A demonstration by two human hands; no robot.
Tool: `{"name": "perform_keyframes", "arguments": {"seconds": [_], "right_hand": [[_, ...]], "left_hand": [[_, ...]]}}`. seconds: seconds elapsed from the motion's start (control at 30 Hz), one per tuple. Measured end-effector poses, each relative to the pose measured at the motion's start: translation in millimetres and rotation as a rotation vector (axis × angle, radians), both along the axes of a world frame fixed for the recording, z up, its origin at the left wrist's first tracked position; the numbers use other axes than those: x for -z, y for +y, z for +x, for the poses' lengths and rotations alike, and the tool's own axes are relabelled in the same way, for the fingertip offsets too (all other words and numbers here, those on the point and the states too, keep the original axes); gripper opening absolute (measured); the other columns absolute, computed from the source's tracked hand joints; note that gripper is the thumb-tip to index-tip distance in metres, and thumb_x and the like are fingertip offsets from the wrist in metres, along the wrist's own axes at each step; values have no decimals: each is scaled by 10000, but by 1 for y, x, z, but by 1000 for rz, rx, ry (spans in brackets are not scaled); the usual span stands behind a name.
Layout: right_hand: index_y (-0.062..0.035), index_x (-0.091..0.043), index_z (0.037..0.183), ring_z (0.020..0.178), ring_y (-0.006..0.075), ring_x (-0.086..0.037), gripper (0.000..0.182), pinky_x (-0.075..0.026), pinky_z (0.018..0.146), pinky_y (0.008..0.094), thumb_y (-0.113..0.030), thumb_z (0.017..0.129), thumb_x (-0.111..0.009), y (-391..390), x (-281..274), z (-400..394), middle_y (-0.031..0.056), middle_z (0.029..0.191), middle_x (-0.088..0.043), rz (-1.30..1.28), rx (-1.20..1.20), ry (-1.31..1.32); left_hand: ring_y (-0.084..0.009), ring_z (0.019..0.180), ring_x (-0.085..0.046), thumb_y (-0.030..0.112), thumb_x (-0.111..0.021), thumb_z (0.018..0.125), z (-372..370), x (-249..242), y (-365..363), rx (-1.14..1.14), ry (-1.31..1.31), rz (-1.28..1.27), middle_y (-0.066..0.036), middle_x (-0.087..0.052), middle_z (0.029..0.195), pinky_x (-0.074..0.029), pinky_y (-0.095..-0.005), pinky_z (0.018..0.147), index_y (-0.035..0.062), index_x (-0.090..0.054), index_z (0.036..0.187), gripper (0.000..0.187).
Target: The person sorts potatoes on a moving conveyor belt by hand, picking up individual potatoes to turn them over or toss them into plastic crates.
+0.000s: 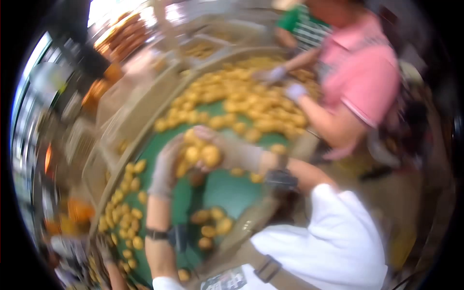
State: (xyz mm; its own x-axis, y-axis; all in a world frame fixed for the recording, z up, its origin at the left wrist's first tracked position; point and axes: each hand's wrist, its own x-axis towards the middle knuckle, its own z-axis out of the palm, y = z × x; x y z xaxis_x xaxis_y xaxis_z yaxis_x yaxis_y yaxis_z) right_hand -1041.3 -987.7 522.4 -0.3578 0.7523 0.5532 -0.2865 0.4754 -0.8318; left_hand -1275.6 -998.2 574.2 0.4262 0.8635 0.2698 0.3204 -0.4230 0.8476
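My left hand and my right hand, both in light gloves, are cupped around a cluster of small yellow potatoes. The cluster sits between my palms, over the green sorting surface. Several loose potatoes lie below my hands, near the edge closest to me. Beyond my hands spreads a large pile of potatoes. The picture is blurred, and my fingertips are partly hidden by the potatoes.
A co-worker in a pink shirt reaches gloved hands into the pile at the right. Another person's hand is at the lower left, near more potatoes. Plastic crates stand along the left rim; filled orange sacks are behind.
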Motion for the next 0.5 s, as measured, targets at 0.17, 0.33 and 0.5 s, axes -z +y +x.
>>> {"name": "perform_keyframes", "arguments": {"seconds": [0.17,0.33,0.5], "right_hand": [[-170,-312,1570,1354,445,-482,983,-422,1128,547,-176,773,-888,-129,-39,124,206,1458,-485,492,560,-143],[-169,-333,1560,1184,297,-625,846,-584,926,415,-74,861,-799,-315,-53,218,152,1428,-518,-599,468,427],[-122,-364,1539,1053,223,-677,787,-602,916,367,20,876,-763,-514,-34,246,111,1391,-565,-505,1227,268]], "left_hand": [[-201,1207,-621,301,-538,1046,146,-74,-77,268,-428,-734,-79,-600,1398,-586,-338,845,61,-552,1429,452],[-217,1155,-633,318,-532,1058,295,-72,-161,456,-199,-1159,-68,-621,1351,-571,-351,871,80,-565,1405,422],[-250,1264,-584,338,-537,1051,459,41,-259,1517,-83,-901,-74,-585,1421,-497,-426,1073,110,-465,1473,485]]}}
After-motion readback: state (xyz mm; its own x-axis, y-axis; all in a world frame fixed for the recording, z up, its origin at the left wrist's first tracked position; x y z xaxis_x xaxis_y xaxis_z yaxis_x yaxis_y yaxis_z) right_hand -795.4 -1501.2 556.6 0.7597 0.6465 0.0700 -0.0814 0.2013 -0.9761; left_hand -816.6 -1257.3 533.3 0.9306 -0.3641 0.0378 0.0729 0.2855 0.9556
